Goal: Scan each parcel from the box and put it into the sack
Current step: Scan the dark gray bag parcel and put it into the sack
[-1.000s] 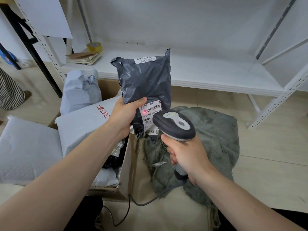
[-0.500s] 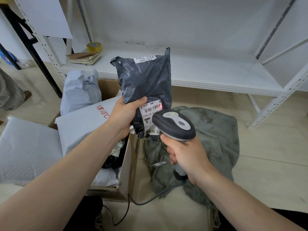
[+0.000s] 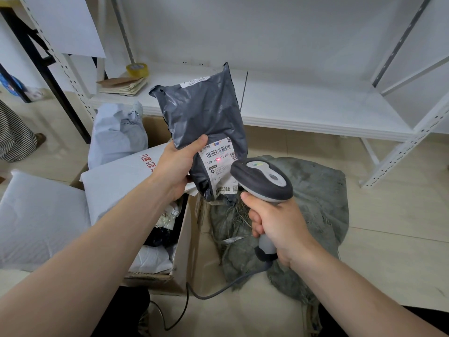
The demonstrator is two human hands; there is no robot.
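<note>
White metal shelf (image 3: 315, 110) spans the back of the room. Grey-green sack (image 3: 315, 203) lies crumpled on the floor, touching the right side of the cardboard box (image 3: 184, 251). The box stands open, with white parcels (image 3: 116, 181) piled in and over it. Dark grey parcel (image 3: 204, 113) is held upright in the air, above where box and sack meet. Left grip (image 3: 175, 166) is clenched round the parcel's lower left edge, thumb on the front. Right grip (image 3: 279, 229) is wrapped round the scanner (image 3: 262, 181) handle, with the head aimed at the parcel's label (image 3: 220, 171). Red dot (image 3: 219, 159) sits on the label, just below the barcode.
</note>
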